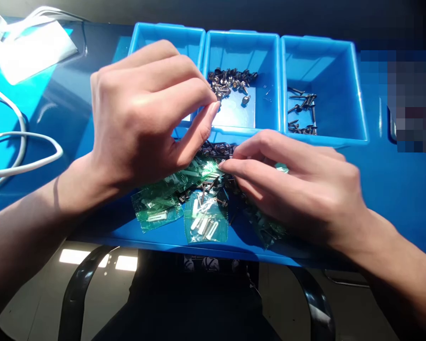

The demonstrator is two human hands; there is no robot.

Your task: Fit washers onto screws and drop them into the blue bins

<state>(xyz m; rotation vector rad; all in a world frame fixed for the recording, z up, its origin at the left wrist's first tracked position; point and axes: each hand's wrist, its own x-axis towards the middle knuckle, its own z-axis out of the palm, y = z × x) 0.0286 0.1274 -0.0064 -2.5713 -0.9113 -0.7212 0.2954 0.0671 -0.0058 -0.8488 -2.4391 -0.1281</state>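
My left hand (147, 111) hovers above a heap of small green plastic bags (205, 222) and loose dark screws (213, 184) on the blue table. Its thumb and fingers are pinched together near the middle bin; what they pinch is too small to name. My right hand (298, 187) lies low over the heap, fingers curled and pressed together at a green bag's edge. The bags hold white plugs. Three blue bins stand behind: the left bin (191, 40) is mostly hidden by my left hand, the middle bin (243, 52) holds washer-head screws, the right bin (355, 85) holds thin dark screws.
A white cable (21, 142) loops over the table's left side, beside a white paper or adapter (31, 47) at the far left corner. The table's front edge (216, 251) runs just below the bags, with a black chair frame (74, 293) underneath.
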